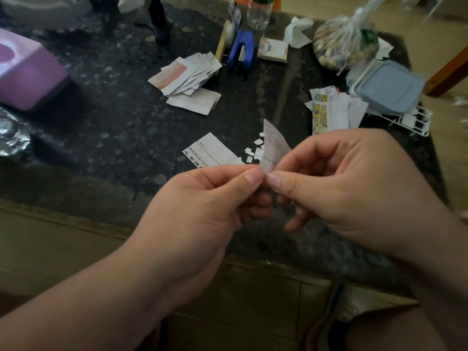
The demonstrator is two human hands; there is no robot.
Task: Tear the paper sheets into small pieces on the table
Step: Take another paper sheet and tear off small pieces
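- L hand [202, 198] & R hand [336, 183] are both pinching one paper strip [274, 145] at its lower edge. Thumb tips [249, 179] are lying side by side, nearly touching. Other fingers are curling in behind the strip.
- Strip is standing up from the pinch, above the table [114, 97] near its front edge, not resting on it.
- Small torn bits [254, 150] are lying on the table just behind the strip.
- Printed sheet [212, 152] is lying flat just left of the bits, its near edge hidden by L hand.
- Pile of torn sheets [190, 74] is sitting farther back, centre. Second stack [334, 111] w/ yellow print is lying back right.
- Blue stapler [241, 50], tape dispenser [226, 39] & notepad [273, 49] are sitting behind the centre pile, w/ a clear bottle [258, 13] beyond them.
- Tied plastic bag [342, 44], lidded box [387, 87] & white wire rack [415, 122] are occupying the far R corner.
- Purple box [27, 72] is sitting far L, w/ crumpled foil [10, 133] lying nearer at the L edge.
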